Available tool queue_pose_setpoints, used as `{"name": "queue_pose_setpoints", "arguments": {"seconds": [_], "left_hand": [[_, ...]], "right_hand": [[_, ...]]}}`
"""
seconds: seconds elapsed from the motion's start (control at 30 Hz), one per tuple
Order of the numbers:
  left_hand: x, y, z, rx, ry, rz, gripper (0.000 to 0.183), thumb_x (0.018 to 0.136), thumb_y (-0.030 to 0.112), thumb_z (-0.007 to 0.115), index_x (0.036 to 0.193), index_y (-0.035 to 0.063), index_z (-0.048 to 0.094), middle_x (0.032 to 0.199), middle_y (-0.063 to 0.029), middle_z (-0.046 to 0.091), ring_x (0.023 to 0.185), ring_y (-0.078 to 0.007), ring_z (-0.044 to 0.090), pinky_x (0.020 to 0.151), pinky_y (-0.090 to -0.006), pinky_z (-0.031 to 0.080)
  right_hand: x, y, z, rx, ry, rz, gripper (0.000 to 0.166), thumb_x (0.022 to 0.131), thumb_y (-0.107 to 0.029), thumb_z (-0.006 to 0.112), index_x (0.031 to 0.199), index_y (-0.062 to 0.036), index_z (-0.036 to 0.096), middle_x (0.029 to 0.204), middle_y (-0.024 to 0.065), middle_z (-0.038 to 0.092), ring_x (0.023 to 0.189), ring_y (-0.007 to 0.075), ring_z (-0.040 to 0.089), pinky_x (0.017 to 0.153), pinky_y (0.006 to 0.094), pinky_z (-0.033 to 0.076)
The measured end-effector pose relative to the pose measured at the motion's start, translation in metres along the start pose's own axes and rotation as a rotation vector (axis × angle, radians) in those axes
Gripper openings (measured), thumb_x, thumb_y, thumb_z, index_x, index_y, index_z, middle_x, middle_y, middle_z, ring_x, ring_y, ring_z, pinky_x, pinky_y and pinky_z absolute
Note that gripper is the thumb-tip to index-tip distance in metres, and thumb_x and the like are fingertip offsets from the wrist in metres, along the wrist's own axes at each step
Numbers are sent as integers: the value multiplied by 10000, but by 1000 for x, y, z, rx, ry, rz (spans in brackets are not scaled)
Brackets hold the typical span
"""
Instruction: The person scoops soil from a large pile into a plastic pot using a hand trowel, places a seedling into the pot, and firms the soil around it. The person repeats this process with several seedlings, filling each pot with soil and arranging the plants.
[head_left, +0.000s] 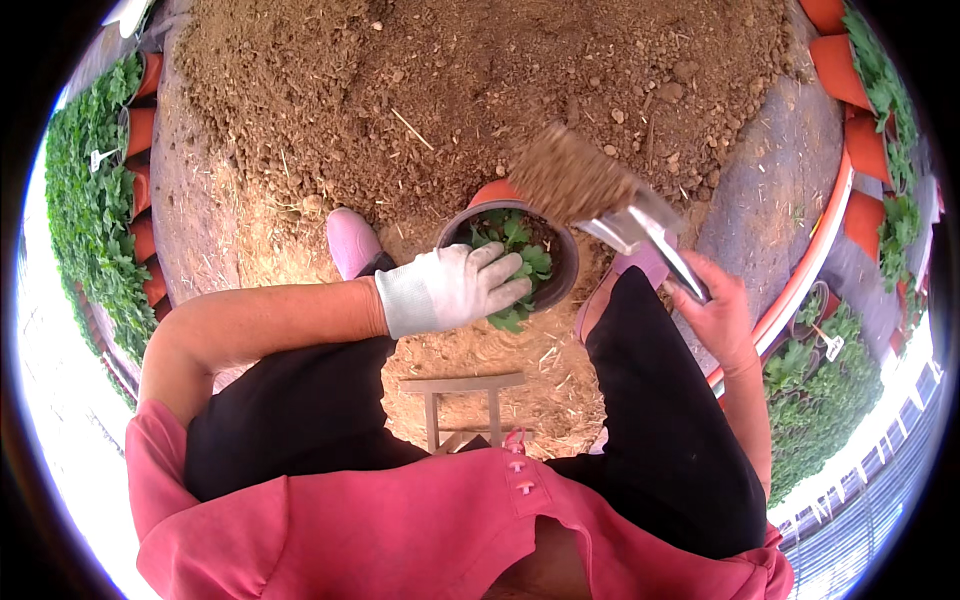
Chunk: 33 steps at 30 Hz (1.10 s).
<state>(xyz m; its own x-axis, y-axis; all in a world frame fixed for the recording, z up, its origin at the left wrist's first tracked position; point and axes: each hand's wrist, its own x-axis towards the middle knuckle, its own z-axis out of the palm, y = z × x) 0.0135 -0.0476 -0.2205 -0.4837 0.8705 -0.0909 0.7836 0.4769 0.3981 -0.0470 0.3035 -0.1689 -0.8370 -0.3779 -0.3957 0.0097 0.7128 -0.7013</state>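
Note:
My left hand (480, 285), in a white knit glove, rests with fingers spread on a leafy green plant (535, 261) inside a round plastic pot (566, 281). The pot stands on the ground between my feet, its inside dark and its far outer side orange. My bare right hand (716, 304) grips the handle of a metal hand shovel (649, 229). A blurred load of brown soil (574, 176) lies on the blade, which hangs over the pot's right far rim. The far right part of the pot is hidden by the blade and soil.
A broad heap of loose soil (465, 90) spreads beyond the pot. Rows of orange pots (141, 131) with green plants line the left; more potted plants (825, 390) stand at the right, past a red and white curved edge (802, 292). A low wooden frame (463, 384) is between my legs.

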Motion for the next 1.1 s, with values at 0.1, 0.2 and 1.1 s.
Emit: {"name": "queue_pose_setpoints", "arguments": {"seconds": [0.1,0.2,1.1], "left_hand": [[-3,4,-7,-4,-4,15,500,810,193,578,1304,135,529,1301,-150,537,1085,-294,614,724,-326,565],[-7,7,-16,-16,-68,9,467,808,201,586,1270,139,560,1275,-143,549,1071,-294,616,715,-321,565],[-8,-8,-14,-79,-20,46,443,816,199,585,1252,124,558,1301,-130,529,1158,-326,574,829,-380,545]], "right_hand": [[0,-1,8,-174,26,-203,294,789,-46,736,1075,-36,667,912,143,699,771,258,696,719,313,544],[-3,9,20,-130,118,-164,296,791,-42,732,1079,-37,665,906,135,698,749,233,686,697,313,542],[28,34,21,325,15,442,295,859,-129,682,1136,-30,655,776,4,628,662,76,574,604,234,461]]}}
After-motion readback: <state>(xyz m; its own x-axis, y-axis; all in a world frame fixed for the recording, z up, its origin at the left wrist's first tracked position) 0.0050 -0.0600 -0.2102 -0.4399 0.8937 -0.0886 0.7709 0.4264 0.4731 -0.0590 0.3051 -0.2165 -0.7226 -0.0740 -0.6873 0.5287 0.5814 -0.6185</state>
